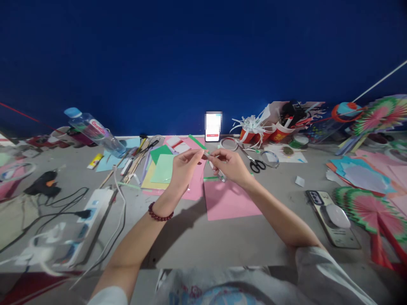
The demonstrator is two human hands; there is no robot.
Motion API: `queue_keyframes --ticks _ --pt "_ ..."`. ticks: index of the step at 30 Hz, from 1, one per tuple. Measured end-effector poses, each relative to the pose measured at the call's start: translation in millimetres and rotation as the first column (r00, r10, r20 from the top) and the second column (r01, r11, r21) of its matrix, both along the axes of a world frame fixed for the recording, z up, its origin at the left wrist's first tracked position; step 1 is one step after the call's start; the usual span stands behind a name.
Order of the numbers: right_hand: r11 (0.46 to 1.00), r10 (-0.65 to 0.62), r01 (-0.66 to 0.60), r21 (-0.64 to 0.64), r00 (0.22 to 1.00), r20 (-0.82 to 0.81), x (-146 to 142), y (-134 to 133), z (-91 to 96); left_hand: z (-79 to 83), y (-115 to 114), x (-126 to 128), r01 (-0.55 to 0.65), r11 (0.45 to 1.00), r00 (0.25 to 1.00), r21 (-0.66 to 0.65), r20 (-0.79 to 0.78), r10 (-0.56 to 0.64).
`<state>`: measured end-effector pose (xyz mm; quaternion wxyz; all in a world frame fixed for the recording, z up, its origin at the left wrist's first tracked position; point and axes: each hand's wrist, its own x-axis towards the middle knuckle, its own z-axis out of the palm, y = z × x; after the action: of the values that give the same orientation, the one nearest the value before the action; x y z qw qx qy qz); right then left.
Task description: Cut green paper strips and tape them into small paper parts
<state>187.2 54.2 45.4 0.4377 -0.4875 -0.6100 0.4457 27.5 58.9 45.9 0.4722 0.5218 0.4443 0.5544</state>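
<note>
My left hand (186,166) is raised over the table with its fingers pinched on a green paper strip (197,142) that slants up to the left. My right hand (229,166) is closed too, pinching the strip's near end, and a roll of clear tape (221,175) hangs under its fingers. A red bead bracelet (159,214) circles my left wrist. Below my hands lies a pink paper sheet (227,202), with a short green strip (210,178) on its top edge.
Black scissors (256,163) and tape rolls lie to the right. A phone (213,126) leans on the blue wall. A water bottle (95,131), power strip (85,224) and cables are on the left. Paper fans (365,205) and another phone (332,218) lie on the right.
</note>
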Motion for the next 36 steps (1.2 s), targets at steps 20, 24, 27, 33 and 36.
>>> queue_keyframes --ticks 20,24,27,33,36 --pt "0.995 0.005 -0.005 0.098 1.0 0.004 -2.4 -6.6 6.6 -3.3 5.2 -1.3 0.004 0.989 1.0 0.15 -0.002 -0.004" --pt "1.0 0.024 -0.024 0.004 0.996 -0.086 -2.3 -3.4 3.8 -4.4 5.3 -0.8 -0.025 0.994 0.999 0.108 0.027 0.022" --pt "0.999 0.023 -0.027 -0.036 0.993 -0.116 -2.4 -1.5 1.6 -3.6 4.2 -0.3 -0.028 0.995 0.999 0.099 0.032 0.025" --pt "1.0 0.017 -0.015 0.019 0.994 -0.112 -2.6 -0.6 -0.1 0.0 1.7 0.3 -0.042 0.995 0.999 0.088 0.024 0.04" --pt "1.0 0.018 -0.015 0.027 0.993 -0.119 -2.6 -0.4 -0.1 1.3 0.2 0.6 -0.041 0.996 0.999 0.076 0.006 0.041"
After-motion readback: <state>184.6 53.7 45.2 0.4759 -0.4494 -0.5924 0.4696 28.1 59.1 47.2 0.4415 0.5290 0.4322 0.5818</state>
